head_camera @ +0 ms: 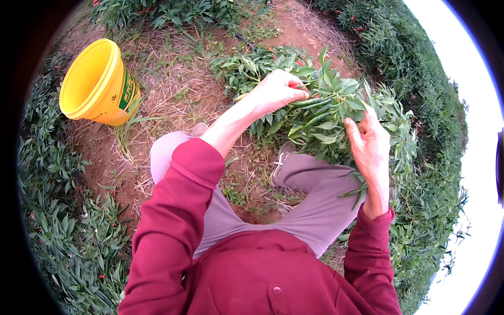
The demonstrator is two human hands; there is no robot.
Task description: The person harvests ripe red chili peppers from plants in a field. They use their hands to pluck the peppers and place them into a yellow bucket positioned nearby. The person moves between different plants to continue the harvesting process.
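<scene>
A leafy chili plant (pixel 328 132) stands before me, and both my hands are in it. My left hand (pixel 281 92) has its thumb and fingertips pinched together at the plant's upper left, with a bit of red chili showing under the fingers. Just below the fingertips, several long green chili peppers (pixel 317 117) hang in a cluster among the leaves. My right hand (pixel 370 138) is at the plant's right side, thumb against the leaves. Foliage hides its other fingertips, so I cannot see whether it grips a stem.
A yellow plastic bucket (pixel 88 86) with a green label stands at the upper left; its visible inner wall is bare. Straw-strewn reddish soil (pixel 173 90) lies between the plant rows. Dense chili rows (pixel 425 98) run along the right, and more chili plants (pixel 78 236) grow at the left.
</scene>
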